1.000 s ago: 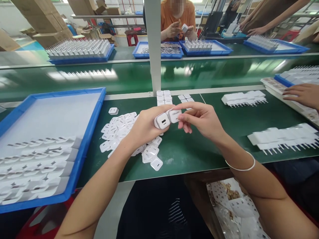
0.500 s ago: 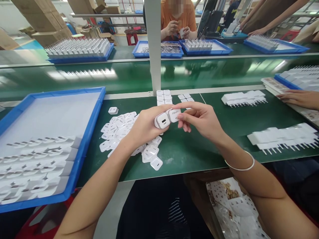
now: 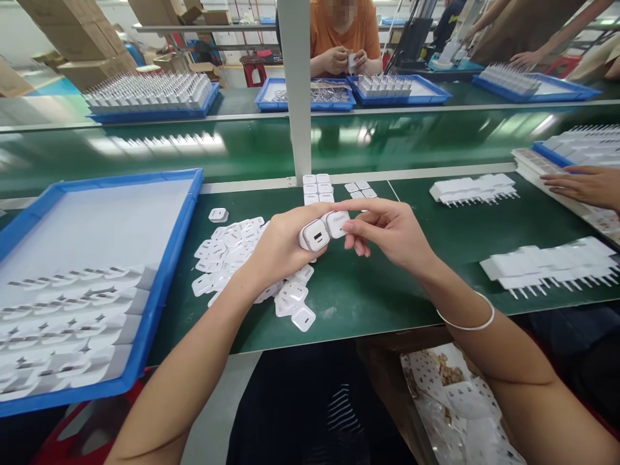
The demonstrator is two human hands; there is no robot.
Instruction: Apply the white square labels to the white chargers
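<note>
- Charger block with the dark port (image 3: 316, 236): sits at the fingertip end of the left hand (image 3: 278, 242), which is closed around it, port face outward.
- Second block (image 3: 336, 224): lies against the first, between the hands. Right hand (image 3: 387, 229) pinches it with thumb and forefinger; the other fingers are curled. Whether the left hand also grips it cannot be told.
- White plates (image 3: 237, 240): loose pile on the green bench (image 3: 382, 297), beneath and left of the left hand.
- Slip hazard: smooth sides and a loosened left grip could drop a block among the plates.
- Tilt hazard: uneven thumb pressure could skew the second block.
- Scuff hazard: rubbing block against block could mark the faces.
</note>
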